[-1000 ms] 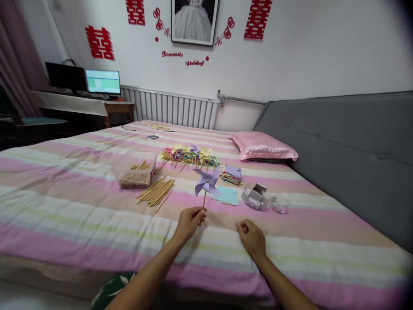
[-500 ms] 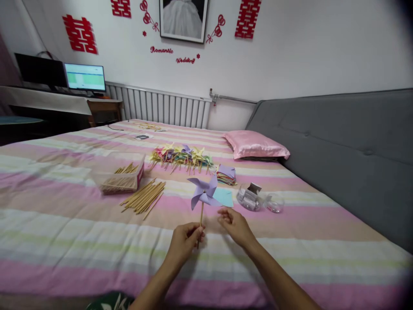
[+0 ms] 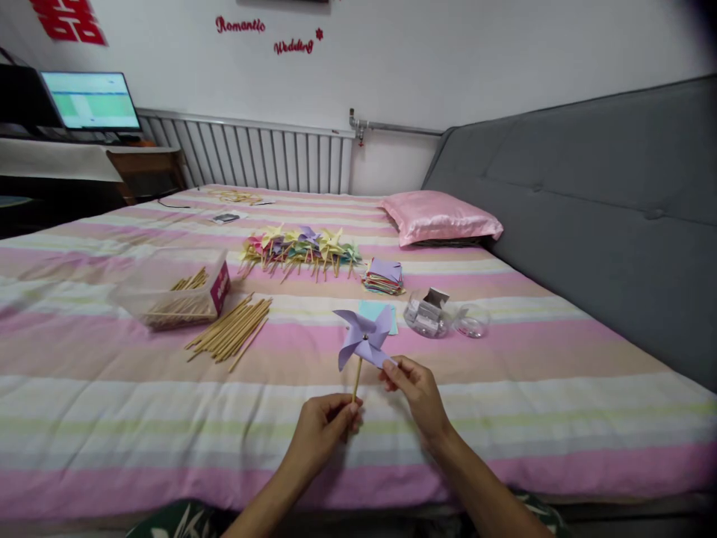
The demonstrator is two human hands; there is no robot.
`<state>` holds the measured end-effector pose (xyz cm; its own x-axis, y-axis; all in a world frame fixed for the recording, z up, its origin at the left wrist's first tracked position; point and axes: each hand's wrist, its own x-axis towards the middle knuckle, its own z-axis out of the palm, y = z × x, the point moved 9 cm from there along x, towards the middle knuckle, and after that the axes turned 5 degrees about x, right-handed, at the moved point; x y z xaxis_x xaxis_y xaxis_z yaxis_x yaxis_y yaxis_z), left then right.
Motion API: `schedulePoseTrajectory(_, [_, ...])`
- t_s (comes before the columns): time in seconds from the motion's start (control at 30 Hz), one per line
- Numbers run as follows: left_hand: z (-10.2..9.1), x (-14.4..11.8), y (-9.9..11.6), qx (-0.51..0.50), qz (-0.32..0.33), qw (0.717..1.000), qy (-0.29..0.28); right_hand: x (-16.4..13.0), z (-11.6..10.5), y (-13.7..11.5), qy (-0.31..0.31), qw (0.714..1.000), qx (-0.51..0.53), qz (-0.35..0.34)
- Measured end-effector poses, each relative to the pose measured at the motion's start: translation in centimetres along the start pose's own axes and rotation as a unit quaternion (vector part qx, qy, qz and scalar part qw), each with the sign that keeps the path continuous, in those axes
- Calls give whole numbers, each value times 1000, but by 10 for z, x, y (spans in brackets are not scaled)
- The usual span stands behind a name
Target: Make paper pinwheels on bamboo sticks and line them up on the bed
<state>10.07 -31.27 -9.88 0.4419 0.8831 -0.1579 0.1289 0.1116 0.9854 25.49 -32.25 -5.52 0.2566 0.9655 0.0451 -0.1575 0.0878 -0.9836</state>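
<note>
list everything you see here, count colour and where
pinwheel: one, lilac on a wooden stick, held upright above the near bed edge
pile of pinwheels: many, mixed colours, mid bed
wooden sticks: loose bundle, tan, left of the held pinwheel
box of sticks: one, clear with a pink end, left
paper squares: one stack, mixed colours, lilac on top, right of the pile
teal sheet: one, behind the held pinwheel
clear containers: two, right of the sheet
pillow: one, pink, by the grey headboard
bed: one, pink striped sheet
radiator: one, white, far wall
monitor: one, lit, far left
left hand: grips the stick
right hand: pinches a blade tip
</note>
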Motion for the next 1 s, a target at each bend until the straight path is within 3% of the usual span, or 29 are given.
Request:
schedulePoseTrajectory(0.2, [1,6,-7,-6,-30,1000,-1,8,-7,6,48,998,24,32])
schedulePoseTrajectory(0.6, [0,6,-9,-34,-59,998,8,33,-17,-2,110,993,49,-16])
schedulePoseTrajectory(0.77, [-1,6,-7,-39,-54,998,18,20,-10,11,74,994,78,6])
schedulePoseTrajectory(1.0, [3,5,0,-29,-28,999,2,2,25,31,-53,992,81,87])
